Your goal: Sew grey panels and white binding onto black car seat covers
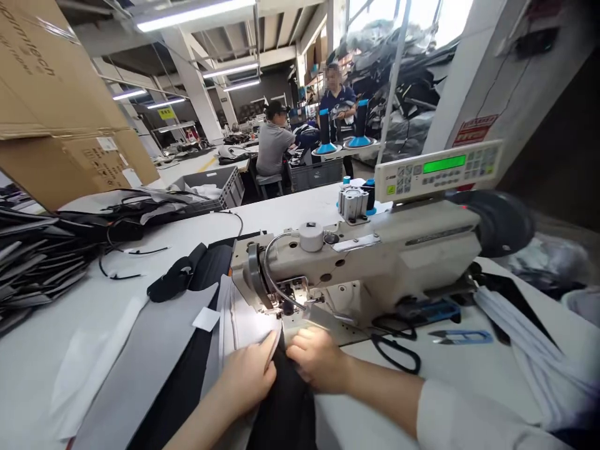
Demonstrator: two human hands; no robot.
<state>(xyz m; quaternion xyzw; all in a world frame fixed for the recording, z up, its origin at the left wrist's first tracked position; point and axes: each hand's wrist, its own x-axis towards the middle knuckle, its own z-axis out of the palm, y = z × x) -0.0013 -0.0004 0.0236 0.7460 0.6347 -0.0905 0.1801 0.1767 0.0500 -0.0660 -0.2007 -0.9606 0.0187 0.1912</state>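
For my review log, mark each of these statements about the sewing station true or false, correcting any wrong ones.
1. The left hand grips pale cloth near the lit needle area. True.
2. The display on the control panel glows red. False: it glows green.
3. The blue snips lie on the tabletop to the right of the right hand. True.
4. The person in grey stands. False: that person sits on a stool.
5. Two large blue-and-black thread cones stand behind the sewing machine. True.
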